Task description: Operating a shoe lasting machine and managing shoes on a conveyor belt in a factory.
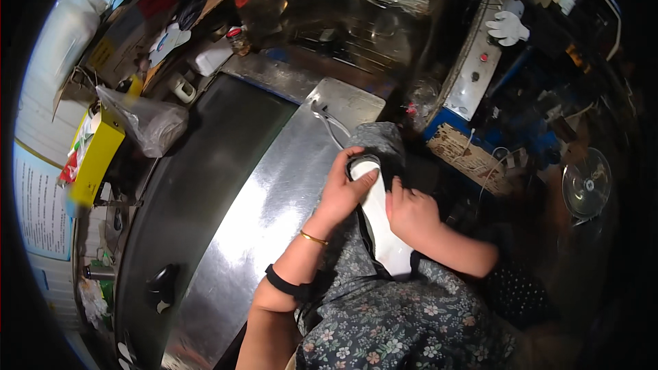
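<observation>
Seen from above, a seated person held a long white shoe-sole-shaped piece (pixel 377 216) with a dark edge across the lap, over a dark floral apron (pixel 411 325). The left hand (pixel 343 188) gripped its far end, thumb on the white face and fingers around the outer edge. The right hand (pixel 415 219) lay along the opposite edge, fingers bent; whether they were pinching it or only resting there could not be told.

Doing this well seemed to call for a firm left thumb, so the piece would not twist, with the lap as a brace beneath it. The right fingertips were best placed close to the rim, pressing lightly and evenly along the curve rather than hard at one spot, so that the dark edge would lie smooth.

To the left stood a shiny metal desk (pixel 240 209). A pincer-like tool (pixel 334 127) lay near its far end, just beyond the left hand and within easy reach. Farther left, a small black object (pixel 162 288) rested on a dark belt (pixel 199 151).
</observation>
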`<state>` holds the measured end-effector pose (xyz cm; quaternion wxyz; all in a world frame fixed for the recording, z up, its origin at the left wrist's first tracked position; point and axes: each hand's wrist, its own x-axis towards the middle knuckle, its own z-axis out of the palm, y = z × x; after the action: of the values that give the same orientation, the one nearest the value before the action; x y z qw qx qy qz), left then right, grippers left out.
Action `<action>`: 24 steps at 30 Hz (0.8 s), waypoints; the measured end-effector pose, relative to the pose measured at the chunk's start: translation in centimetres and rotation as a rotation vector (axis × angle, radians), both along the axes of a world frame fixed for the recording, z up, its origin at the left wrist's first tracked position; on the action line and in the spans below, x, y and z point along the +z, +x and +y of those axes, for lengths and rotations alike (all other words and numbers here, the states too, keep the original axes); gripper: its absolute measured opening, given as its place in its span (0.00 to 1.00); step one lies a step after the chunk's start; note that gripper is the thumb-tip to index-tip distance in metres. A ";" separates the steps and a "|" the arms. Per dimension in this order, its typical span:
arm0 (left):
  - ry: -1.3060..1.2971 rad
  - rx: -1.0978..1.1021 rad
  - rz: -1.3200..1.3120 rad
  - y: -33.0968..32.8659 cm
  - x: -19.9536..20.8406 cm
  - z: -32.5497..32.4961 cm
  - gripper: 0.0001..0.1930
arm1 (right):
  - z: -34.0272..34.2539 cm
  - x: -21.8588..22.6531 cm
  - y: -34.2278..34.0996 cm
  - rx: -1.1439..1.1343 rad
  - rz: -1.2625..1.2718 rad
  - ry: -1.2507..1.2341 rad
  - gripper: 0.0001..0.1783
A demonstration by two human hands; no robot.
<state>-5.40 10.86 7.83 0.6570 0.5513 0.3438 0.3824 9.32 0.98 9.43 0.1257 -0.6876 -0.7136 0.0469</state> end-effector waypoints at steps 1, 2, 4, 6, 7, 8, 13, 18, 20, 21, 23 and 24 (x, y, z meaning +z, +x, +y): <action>-0.078 -0.023 -0.042 -0.3 0.4 0.0 0.25 | 0.2 -0.4 0.6 -0.011 -0.006 0.005 0.18; -0.056 -0.036 -0.016 -0.4 0.9 -0.1 0.25 | 0.3 -0.9 1.6 0.025 0.146 0.050 0.19; -0.016 -0.060 0.016 -0.3 1.4 -0.6 0.25 | -0.1 -4.0 4.2 0.027 0.692 -0.113 0.24; 0.053 -0.040 0.082 -0.9 0.7 -0.8 0.26 | -2.8 -5.9 5.3 0.044 1.025 -0.381 0.29; 0.056 -0.073 0.038 0.6 0.8 -1.0 0.26 | -6.3 -5.1 6.0 -0.006 0.916 -0.327 0.29; 0.115 -0.055 0.096 0.5 -0.1 -1.3 0.26 | -7.1 -5.8 3.5 -0.021 0.779 0.020 0.27; 0.040 -0.014 0.126 0.4 0.9 -0.7 0.28 | -5.1 -2.2 2.0 -0.069 0.613 -0.318 0.33; -0.294 -0.028 -0.638 -0.2 -0.7 -1.9 0.33 | -2.7 -4.0 2.2 0.050 1.414 -0.203 0.33; 0.135 0.267 0.250 0.8 0.0 -5.2 0.28 | -2.4 -3.3 0.8 0.044 1.170 -0.009 0.35; 0.330 0.395 0.700 0.7 0.6 -6.5 0.27 | -2.4 -2.6 0.3 0.048 1.179 -0.030 0.35; 0.520 0.378 1.109 0.6 2.5 -6.0 0.21 | -2.7 -1.9 -1.0 -0.012 0.973 -0.076 0.38; 0.491 0.308 1.153 0.7 2.9 -5.2 0.20 | -2.8 -2.6 -1.7 -0.013 0.930 -0.048 0.41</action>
<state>-4.74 5.63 10.69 0.1593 0.7469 0.6193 0.1821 7.60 -1.81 6.87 0.4165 -0.6007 -0.5761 0.3659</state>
